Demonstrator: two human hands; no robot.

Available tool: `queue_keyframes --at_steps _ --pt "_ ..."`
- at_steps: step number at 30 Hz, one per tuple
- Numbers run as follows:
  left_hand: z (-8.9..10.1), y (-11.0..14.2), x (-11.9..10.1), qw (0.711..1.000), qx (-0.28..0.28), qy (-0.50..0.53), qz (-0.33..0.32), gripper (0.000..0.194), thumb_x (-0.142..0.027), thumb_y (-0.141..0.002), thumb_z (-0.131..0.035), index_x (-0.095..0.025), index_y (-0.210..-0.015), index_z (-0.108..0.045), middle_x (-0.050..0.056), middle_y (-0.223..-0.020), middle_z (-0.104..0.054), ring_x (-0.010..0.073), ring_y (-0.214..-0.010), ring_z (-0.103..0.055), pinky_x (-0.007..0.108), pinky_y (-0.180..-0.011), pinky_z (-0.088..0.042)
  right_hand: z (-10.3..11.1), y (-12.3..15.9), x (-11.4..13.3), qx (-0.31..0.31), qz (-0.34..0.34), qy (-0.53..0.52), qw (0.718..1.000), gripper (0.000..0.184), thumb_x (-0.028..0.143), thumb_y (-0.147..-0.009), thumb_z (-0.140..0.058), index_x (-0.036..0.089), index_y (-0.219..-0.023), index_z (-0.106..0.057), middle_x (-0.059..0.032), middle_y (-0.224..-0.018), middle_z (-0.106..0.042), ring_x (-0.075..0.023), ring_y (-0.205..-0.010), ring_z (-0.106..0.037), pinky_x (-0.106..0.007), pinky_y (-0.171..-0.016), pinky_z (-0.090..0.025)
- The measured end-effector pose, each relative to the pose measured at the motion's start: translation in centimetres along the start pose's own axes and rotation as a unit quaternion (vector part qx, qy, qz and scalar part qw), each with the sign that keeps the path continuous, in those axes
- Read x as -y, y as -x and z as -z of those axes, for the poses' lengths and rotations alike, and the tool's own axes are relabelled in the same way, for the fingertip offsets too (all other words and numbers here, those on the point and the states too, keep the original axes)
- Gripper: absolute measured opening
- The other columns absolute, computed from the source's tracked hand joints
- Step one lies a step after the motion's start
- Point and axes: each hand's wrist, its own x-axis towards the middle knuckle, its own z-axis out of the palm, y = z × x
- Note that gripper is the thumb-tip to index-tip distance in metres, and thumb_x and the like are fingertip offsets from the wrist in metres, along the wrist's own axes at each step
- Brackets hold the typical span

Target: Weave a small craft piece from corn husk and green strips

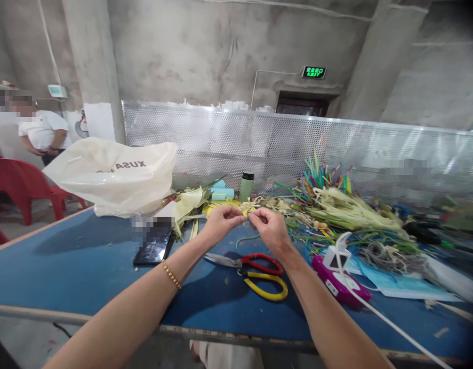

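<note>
My left hand [222, 221] and my right hand [270, 228] meet above the middle of the table, thumbs and forefingers pinched almost tip to tip. Something small and pale yellow shows at the fingertips, but it blends with the scraps behind and I cannot make out what it is. Below the hands lies a pair of scissors [265, 292] with one red and one yellow handle, blades pointing left. Behind them are pale green dried husks [189, 205] on the left and a green bottle with a black lid [246, 187].
On the blue table [86, 261] are a white plastic bag [117, 177], a dark tablet [155, 246], a heap of husks [348, 210] with coloured strips, grey cord coils [390, 256] and a purple power strip [336, 287] with a white cable. A metal mesh screen [213, 138] stands behind. A person [44, 130] is far left.
</note>
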Motion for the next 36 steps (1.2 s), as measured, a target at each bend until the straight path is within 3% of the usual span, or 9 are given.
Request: queue_keyframes --at_steps 6,9,12,15,19,23,28,31,36 --pt "-0.1 0.0 0.3 0.999 0.019 -0.034 0.002 0.003 -0.014 -0.066 -0.065 -0.011 -0.065 -0.065 0.0 -0.061 -0.059 0.0086 -0.058 -0.047 0.022 -0.057 -0.035 -0.5 0.1 0.0 0.006 0.007 0.015 1.0 0.026 0.038 -0.08 -0.058 0.016 -0.066 -0.061 0.0004 -0.056 -0.054 -0.0122 -0.053 -0.045 -0.025 -0.052 -0.035" --pt "0.2 -0.1 0.5 0.992 0.073 0.088 0.058 0.005 -0.015 -0.067 -0.067 -0.01 -0.067 -0.064 0.0 -0.062 -0.058 0.0082 -0.056 -0.048 0.023 -0.057 -0.035 -0.4 0.2 0.4 0.009 -0.009 -0.016 1.0 0.027 0.039 -0.08 -0.057 0.016 -0.066 -0.059 0.001 -0.055 -0.052 -0.0121 -0.053 -0.044 -0.025 -0.051 -0.035" --pt "0.6 0.0 0.5 0.946 0.16 0.259 0.11 0.014 -0.02 -0.068 -0.071 -0.009 -0.072 -0.064 0.003 -0.068 -0.059 0.0086 -0.058 -0.052 0.023 -0.059 -0.038 -0.3 0.4 0.9 0.014 -0.023 -0.067 0.997 0.027 0.041 -0.08 -0.057 0.016 -0.068 -0.058 0.0009 -0.057 -0.053 -0.0124 -0.055 -0.046 -0.025 -0.053 -0.037" --pt "0.8 0.1 0.6 0.919 0.185 0.318 0.139 0.02 -0.022 -0.065 -0.076 -0.009 -0.072 -0.062 0.002 -0.068 -0.058 0.0087 -0.059 -0.054 0.023 -0.061 -0.039 -0.3 0.6 1.3 0.01 -0.017 -0.087 0.996 0.026 0.041 -0.081 -0.057 0.016 -0.071 -0.058 0.0005 -0.06 -0.054 -0.0126 -0.057 -0.048 -0.025 -0.055 -0.039" --pt "0.6 0.0 0.9 0.95 0.168 0.226 0.137 0.022 -0.027 -0.067 -0.075 -0.009 -0.068 -0.061 0.002 -0.063 -0.056 0.0089 -0.054 -0.051 0.024 -0.057 -0.038 -0.3 0.6 1.5 -0.006 -0.011 -0.081 0.997 0.026 0.041 -0.081 -0.058 0.017 -0.072 -0.058 0.0005 -0.059 -0.054 -0.0128 -0.056 -0.049 -0.025 -0.055 -0.04" --pt "0.3 -0.1 0.6 0.999 0.022 0.038 0.024 0.023 -0.034 -0.078 -0.064 -0.013 -0.07 -0.061 0.001 -0.061 -0.057 0.0097 -0.052 -0.048 0.024 -0.052 -0.033 -0.1 0.4 1.2 -0.021 -0.01 -0.061 0.998 0.026 0.041 -0.08 -0.058 0.017 -0.071 -0.058 -0.0001 -0.057 -0.054 -0.0134 -0.054 -0.048 -0.025 -0.052 -0.039" --pt "-0.4 0.5 -0.3 0.991 -0.029 -0.092 -0.095 0.019 -0.034 -0.077 -0.067 -0.015 -0.081 -0.065 0.001 -0.067 -0.059 0.0121 -0.062 -0.049 0.024 -0.059 -0.037 -0.3 0.4 0.9 -0.037 0.001 -0.051 0.998 0.026 0.041 -0.079 -0.059 0.016 -0.071 -0.059 -0.0008 -0.058 -0.056 -0.0136 -0.054 -0.049 -0.025 -0.052 -0.039" --pt "-0.6 0.9 -0.5 0.983 -0.039 -0.144 -0.108 0.011 -0.025 -0.077 -0.065 -0.014 -0.077 -0.066 0.001 -0.067 -0.059 0.0118 -0.062 -0.048 0.024 -0.06 -0.036 -0.5 0.4 0.9 -0.038 0.0 -0.052 0.998 0.025 0.04 -0.079 -0.059 0.016 -0.07 -0.059 -0.0002 -0.057 -0.054 -0.0131 -0.054 -0.048 -0.025 -0.052 -0.039" --pt "-0.6 0.8 -0.3 0.984 -0.025 -0.155 -0.079 0.018 -0.024 -0.081 -0.056 -0.014 -0.068 -0.063 0.0 -0.061 -0.056 0.0117 -0.06 -0.046 0.024 -0.057 -0.033 -0.7 0.4 1.0 -0.022 -0.004 -0.07 0.997 0.025 0.039 -0.08 -0.058 0.016 -0.07 -0.058 -0.0003 -0.058 -0.055 -0.013 -0.055 -0.049 -0.025 -0.054 -0.041"
